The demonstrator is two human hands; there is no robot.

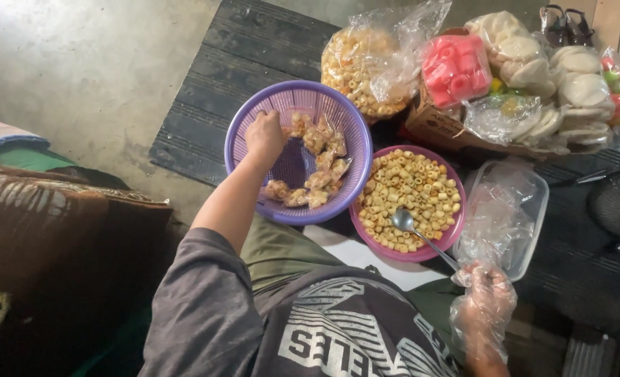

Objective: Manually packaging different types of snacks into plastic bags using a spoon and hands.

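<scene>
Dark floor mats (205,105) are carrying a purple basket (254,126) where the left hand (264,136) is setting small filled packets (317,178), while, right of that basket, the gloved right hand (488,300) is gripping a spoon (421,237) resting in the pink bowl (456,223) of ring snacks (407,188).

The basket (299,150) of small filled packets (317,171) sits left of the bowl (456,216) of ring snacks (411,195), a spoon (411,227) resting in it. Right of the bowl lies a tub (533,209), seemingly of bags. Behind them stand a large snack bag (365,66) and a box (435,126) of crackers (533,59).
</scene>
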